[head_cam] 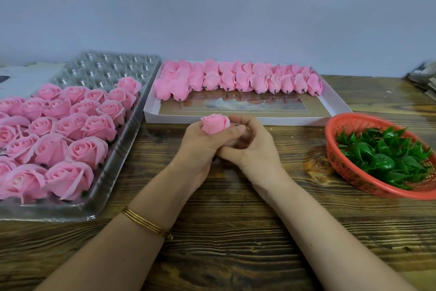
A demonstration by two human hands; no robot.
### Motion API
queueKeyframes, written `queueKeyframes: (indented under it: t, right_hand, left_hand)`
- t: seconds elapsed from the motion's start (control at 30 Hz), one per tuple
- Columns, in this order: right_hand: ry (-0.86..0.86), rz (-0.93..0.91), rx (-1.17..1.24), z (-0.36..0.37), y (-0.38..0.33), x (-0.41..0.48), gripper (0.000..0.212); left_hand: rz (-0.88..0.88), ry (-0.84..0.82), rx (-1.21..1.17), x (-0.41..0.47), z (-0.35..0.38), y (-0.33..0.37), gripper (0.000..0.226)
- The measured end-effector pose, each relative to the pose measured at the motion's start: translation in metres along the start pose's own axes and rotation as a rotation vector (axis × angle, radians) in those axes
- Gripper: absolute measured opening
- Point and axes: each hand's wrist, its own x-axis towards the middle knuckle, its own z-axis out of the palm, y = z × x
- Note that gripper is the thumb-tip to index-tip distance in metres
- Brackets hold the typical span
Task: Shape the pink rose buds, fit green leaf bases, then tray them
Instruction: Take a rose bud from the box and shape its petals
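A pink rose bud stands upright in my left hand, which grips it from below with the thumb across its front. My right hand curls round the same bud from the right, its fingers wrapped over the lower petals. Both hands are over the middle of the wooden table. The clear plastic tray on the left holds several finished pink roses. A white box at the back holds rows of unshaped pink buds. Green leaf bases fill a red basket on the right.
A grey wall runs behind the table. Stacked items sit at the far right edge. White paper lies behind the tray at the far left. Bare wooden table lies in front of my hands.
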Motion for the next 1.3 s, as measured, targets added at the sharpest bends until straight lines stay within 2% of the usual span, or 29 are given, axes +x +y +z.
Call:
queueKeyframes:
  t: [0.1, 0.2, 0.3, 0.47, 0.73, 0.87, 0.97, 1.17, 1.3]
  right_hand:
    - [-0.004, 0.039, 0.092, 0.0, 0.001, 0.002, 0.058]
    - [-0.042, 0.072, 0.173, -0.001, 0.001, 0.002, 0.059]
    - [-0.07, 0.109, 0.235, -0.002, 0.001, 0.002, 0.059]
    - [-0.017, 0.036, 0.05, 0.0, 0.001, 0.0, 0.06]
    - [-0.056, 0.041, 0.058, -0.004, 0.002, 0.001, 0.058]
    - [0.004, 0.106, 0.101, -0.005, -0.002, 0.002, 0.053]
    - [0.087, 0.09, 0.16, -0.008, -0.005, 0.006, 0.035]
    - [0.1, 0.055, 0.168, -0.007, -0.004, 0.003, 0.02]
    - [0.101, 0.06, 0.152, -0.007, -0.004, 0.003, 0.017]
  left_hand:
    - [-0.004, -0.055, -0.004, 0.0, -0.001, 0.003, 0.009]
    - [-0.002, -0.071, 0.018, 0.001, -0.003, 0.002, 0.002]
    - [-0.022, -0.083, 0.026, 0.001, -0.003, 0.002, 0.016]
    - [-0.041, -0.035, 0.037, 0.0, -0.002, 0.002, 0.003]
    - [-0.036, -0.078, 0.053, 0.001, -0.004, 0.002, 0.005]
    - [0.099, 0.015, 0.244, 0.001, -0.006, -0.002, 0.003]
    - [0.234, 0.04, 0.447, 0.002, -0.006, -0.005, 0.018]
    - [0.243, -0.045, 0.671, 0.0, -0.005, -0.007, 0.023]
    - [0.249, -0.042, 0.707, 0.001, -0.006, -0.008, 0.023]
